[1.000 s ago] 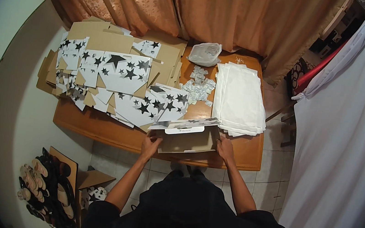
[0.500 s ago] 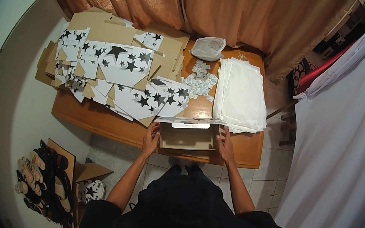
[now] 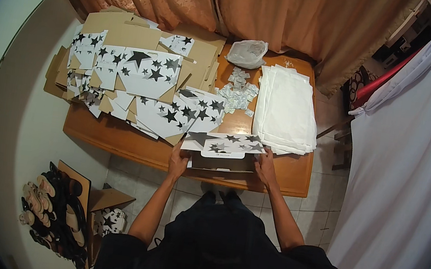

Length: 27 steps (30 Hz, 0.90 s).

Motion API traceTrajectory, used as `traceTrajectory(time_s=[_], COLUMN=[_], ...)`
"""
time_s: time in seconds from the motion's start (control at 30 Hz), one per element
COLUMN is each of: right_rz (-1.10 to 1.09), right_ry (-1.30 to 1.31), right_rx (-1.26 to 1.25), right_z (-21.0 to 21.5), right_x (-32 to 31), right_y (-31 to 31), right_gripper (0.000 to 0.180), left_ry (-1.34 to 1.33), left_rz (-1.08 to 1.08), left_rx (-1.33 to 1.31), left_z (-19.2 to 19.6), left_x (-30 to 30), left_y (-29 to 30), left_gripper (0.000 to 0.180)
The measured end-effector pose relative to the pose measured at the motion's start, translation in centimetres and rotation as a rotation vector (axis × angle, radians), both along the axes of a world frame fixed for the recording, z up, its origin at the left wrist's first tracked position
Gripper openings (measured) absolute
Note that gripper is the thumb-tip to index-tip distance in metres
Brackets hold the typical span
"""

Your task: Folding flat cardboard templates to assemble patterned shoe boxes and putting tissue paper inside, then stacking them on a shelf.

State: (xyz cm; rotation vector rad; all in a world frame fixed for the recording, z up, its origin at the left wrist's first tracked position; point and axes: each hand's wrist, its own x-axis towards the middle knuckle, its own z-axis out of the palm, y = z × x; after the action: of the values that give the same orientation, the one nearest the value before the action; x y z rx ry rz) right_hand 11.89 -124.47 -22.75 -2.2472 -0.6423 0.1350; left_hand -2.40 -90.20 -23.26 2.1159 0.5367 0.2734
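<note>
At the table's near edge stands a cardboard box (image 3: 225, 142) with a white lid printed with black stars. Its lid is partly lowered over the opening, and a white front flap hangs from it. The brown inside still shows below the flap. My left hand (image 3: 178, 162) grips the box and lid at the left corner. On the opposite corner, my right hand (image 3: 265, 169) holds the lid's side. Some fingertips of both hands are hidden behind the cardboard.
Flat star-printed cardboard pieces (image 3: 147, 74) pile up on the table's left. Small sachets (image 3: 238, 95) lie in the middle below a plastic bag (image 3: 247, 53). White sheets (image 3: 286, 111) are stacked on the right. Shoes (image 3: 53, 211) stand on the floor at lower left.
The lid has tipped down toward me, so its starred top now shows and less of the box's inside is visible. Both hands have stayed at the box's sides.
</note>
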Motion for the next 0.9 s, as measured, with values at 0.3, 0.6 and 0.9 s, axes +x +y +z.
traceTrajectory(time_s=[0.3,0.6,0.9], right_rz=[-0.039,-0.336,-0.158], right_ry=[0.160,0.189,0.104], right_rx=[0.523,0.335,0.167], right_z=[1.1,3.0,1.4], right_x=[4.4,6.4,5.2], right_y=[2.2,6.2,5.0], right_gripper=[0.042,0.026,0.033], left_ry=[-0.159,-0.282,-0.092], left_rz=[-0.011,0.155,-0.128], left_rx=[-0.427,-0.176,-0.020], left_z=[2.4,2.8,1.7], left_x=[3.7,5.6,4.6], left_y=[3.3,0.7,2.9], left_gripper=[0.035,0.024,0.053])
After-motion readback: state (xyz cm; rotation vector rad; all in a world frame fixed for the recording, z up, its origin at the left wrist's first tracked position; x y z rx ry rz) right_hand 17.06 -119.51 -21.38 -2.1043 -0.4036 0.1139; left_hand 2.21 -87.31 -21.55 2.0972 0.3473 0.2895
